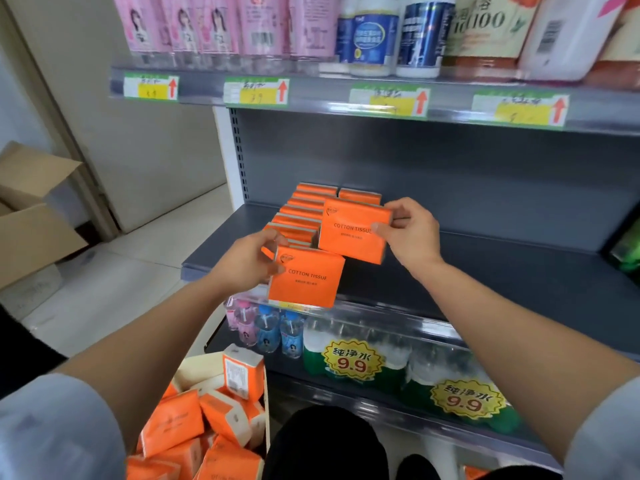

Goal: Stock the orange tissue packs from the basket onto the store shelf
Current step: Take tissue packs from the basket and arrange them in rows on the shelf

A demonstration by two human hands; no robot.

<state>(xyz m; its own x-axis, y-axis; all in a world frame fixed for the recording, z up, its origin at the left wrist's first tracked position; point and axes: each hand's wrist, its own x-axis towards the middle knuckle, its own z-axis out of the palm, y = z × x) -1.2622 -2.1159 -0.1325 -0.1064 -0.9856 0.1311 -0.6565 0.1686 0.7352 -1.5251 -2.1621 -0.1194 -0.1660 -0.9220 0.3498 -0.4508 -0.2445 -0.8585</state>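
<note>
pale tiled floor [135,271], cream wall [152,150]

"COTTON TISSUE" is printed on the upper orange plastic-wrapped tissue pack [353,233] and on the lower orange plastic-wrapped tissue pack [304,277]. "纯净水 9.9" is carried by the left yellow starburst sticker [352,362] and the right yellow starburst sticker [465,399], both stuck on the green-wrapped bottle packs [412,379]. "100" is seen on a pale bottle label [485,20], and "39" is handwritten on a yellow-and-white shelf price tag [256,92].

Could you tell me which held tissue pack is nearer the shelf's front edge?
The lower pack in the left hand; the upper pack in the right hand is further back.
</note>
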